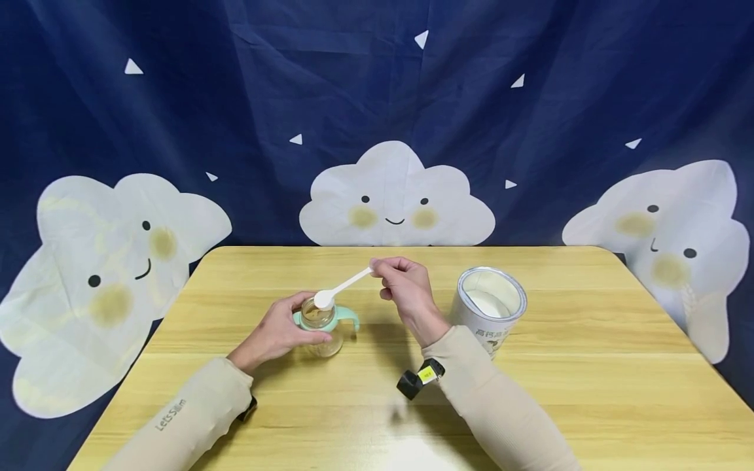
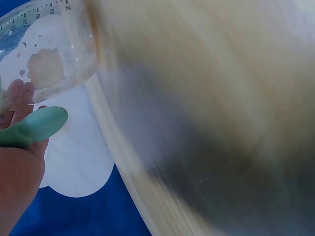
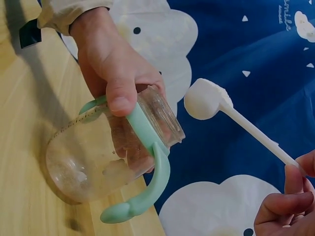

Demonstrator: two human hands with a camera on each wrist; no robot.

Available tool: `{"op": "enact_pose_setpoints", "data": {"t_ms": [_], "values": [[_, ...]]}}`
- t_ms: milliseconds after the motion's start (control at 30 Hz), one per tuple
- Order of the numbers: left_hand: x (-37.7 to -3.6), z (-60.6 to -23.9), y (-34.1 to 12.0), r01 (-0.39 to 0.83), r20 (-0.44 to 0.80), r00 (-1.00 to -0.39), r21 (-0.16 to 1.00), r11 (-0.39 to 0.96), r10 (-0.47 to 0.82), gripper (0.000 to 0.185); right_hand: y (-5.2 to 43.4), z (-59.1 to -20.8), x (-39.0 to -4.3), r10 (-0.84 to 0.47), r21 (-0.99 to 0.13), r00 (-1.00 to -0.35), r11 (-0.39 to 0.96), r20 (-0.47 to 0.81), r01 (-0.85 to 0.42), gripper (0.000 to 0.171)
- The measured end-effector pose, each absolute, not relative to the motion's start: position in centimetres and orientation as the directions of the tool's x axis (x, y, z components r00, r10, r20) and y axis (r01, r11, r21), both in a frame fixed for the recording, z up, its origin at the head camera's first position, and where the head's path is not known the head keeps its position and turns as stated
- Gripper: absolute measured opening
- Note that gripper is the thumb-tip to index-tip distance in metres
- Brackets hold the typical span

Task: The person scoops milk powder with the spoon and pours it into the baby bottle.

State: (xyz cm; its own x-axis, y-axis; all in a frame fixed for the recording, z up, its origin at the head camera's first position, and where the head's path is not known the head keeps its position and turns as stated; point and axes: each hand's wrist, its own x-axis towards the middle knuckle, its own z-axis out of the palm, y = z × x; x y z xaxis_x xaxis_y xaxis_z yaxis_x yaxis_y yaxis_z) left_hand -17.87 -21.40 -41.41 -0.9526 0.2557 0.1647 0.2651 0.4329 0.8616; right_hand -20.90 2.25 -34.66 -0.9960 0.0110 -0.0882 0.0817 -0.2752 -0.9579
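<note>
A clear baby bottle (image 3: 83, 152) with a mint-green handled collar (image 3: 147, 132) stands uncapped on the table, its neck open. My left hand (image 1: 285, 329) grips it around the collar, thumb in front and fingers behind. In my right hand (image 1: 408, 288), thumb and fingers pinch the end of a white scoop's long handle. The scoop (image 3: 204, 98) is heaped with white powder and hangs just above the bottle's mouth. Close to the right forearm stands a white can (image 1: 480, 327), lidless, with pale powder inside. In the left wrist view, the bottle and one green handle show at the left edge.
The wooden table (image 1: 365, 405) reaches back to a dark blue curtain (image 1: 330, 78) printed with smiling clouds and small white triangles. Small black wrist cameras (image 1: 421, 378) sit at the cuffs of both beige sleeves.
</note>
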Motion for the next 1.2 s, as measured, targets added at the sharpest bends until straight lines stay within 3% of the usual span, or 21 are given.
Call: {"op": "enact_pose_setpoints", "data": {"t_ms": [767, 1200], "values": [[-17.9, -41.5, -21.3, 0.264, 0.168, -0.951, 0.878, 0.398, 0.260, 0.071, 1.2, -35.8, -20.7, 0.007, -0.969, -0.994, -0.222, -0.112, 0.107, 0.019], [-17.8, -41.3, -21.3, 0.247, 0.151, -0.956, 0.878, 0.410, 0.252, 0.071, 1.1, -36.8, -20.7, 0.001, -0.983, -0.996, -0.157, -0.092, 0.091, 0.008]]}}
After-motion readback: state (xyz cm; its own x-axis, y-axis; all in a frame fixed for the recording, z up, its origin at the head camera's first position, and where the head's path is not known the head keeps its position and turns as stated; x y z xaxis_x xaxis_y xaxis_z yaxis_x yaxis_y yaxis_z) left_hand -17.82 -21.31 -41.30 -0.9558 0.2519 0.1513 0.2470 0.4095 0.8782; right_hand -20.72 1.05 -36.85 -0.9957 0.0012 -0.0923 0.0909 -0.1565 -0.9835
